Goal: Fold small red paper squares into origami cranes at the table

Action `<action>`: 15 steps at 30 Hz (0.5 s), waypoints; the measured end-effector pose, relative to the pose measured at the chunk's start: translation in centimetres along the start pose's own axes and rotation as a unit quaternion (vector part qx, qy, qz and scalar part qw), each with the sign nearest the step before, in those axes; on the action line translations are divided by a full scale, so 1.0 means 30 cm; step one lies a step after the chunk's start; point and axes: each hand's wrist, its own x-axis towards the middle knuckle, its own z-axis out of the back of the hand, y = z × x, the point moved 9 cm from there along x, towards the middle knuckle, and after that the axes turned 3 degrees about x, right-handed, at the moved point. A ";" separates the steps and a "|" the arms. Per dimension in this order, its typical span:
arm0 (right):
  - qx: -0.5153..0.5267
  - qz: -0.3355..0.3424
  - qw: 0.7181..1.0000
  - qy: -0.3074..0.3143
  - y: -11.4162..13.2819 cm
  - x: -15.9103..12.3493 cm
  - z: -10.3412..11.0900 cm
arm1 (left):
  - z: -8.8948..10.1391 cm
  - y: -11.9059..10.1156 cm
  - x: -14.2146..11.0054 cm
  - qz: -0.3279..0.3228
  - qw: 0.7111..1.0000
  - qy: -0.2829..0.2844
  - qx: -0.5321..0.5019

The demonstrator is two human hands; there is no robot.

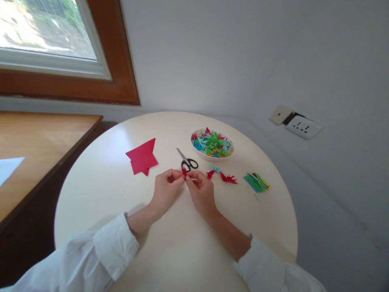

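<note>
Between my two hands is a small folded red paper crane (184, 172), pinched from both sides at the fingertips. My left hand (167, 188) is closed on its left side, and my right hand (202, 190) is closed on its right. Just beyond the fingers lie black-handled scissors (191, 163), blades pointing away to the left. To the right of my right hand rest red folded paper cranes (229, 178) and a light blue one (215, 168). Red paper sheets (144, 158) overlap at the left.
A white bowl (212, 156) full of colourful folded paper stands toward the back of the round white table (91, 182). Coloured paper strips (257, 182) lie at the right. A wooden desk (45, 134) is at the left, a wall socket (304, 126) at the right.
</note>
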 end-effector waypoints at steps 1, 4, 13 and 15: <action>-0.004 0.004 1.000 -0.001 0.002 0.001 0.001 | 0.000 0.002 0.001 0.001 1.000 0.001 -0.001; -0.016 0.016 1.000 -0.002 0.011 0.003 0.005 | 0.001 0.007 0.002 0.004 1.000 0.003 -0.001; -0.038 0.028 0.999 -0.010 0.023 0.007 0.017 | -0.002 0.000 -0.001 -0.012 1.000 0.017 0.016; -0.042 0.035 0.998 -0.012 0.028 0.006 0.018 | -0.004 -0.003 -0.002 -0.015 1.000 0.019 0.019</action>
